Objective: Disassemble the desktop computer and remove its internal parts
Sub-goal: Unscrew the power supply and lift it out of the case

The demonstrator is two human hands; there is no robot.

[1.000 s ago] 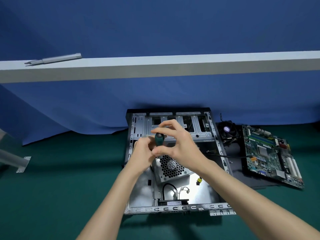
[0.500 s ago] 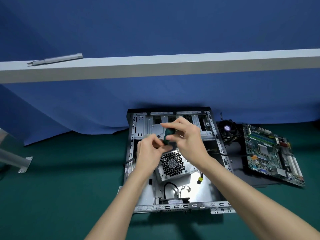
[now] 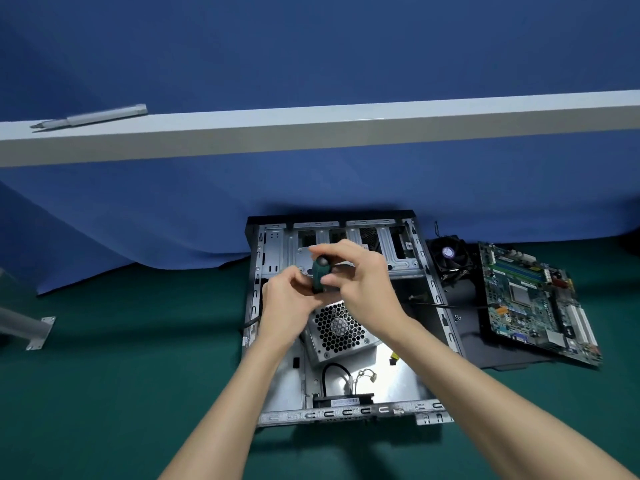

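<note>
Desktop computer case (image 3: pixel 440 306): lies open on the green mat (image 3: pixel 121 375), side panel off. Power supply unit (image 3: pixel 337 329): inside, tilted, not yet out.
Screwdriver (image 3: pixel 320 273): green handle, upright over the case's upper left interior; tip hidden.
Right hand (image 3: pixel 360 282): fingers closed round the handle top.
Left hand (image 3: pixel 287 303): pinching low on the handle or shaft; exact contact hidden.
Advice: keep the tool square to the screw and press down firmly.
Nearby, right: CPU cooler fan (image 3: pixel 448 256), motherboard (image 3: pixel 533 299), both removed. Loose cables (image 3: pixel 332 372) lie near the unit and may snag it.
</note>
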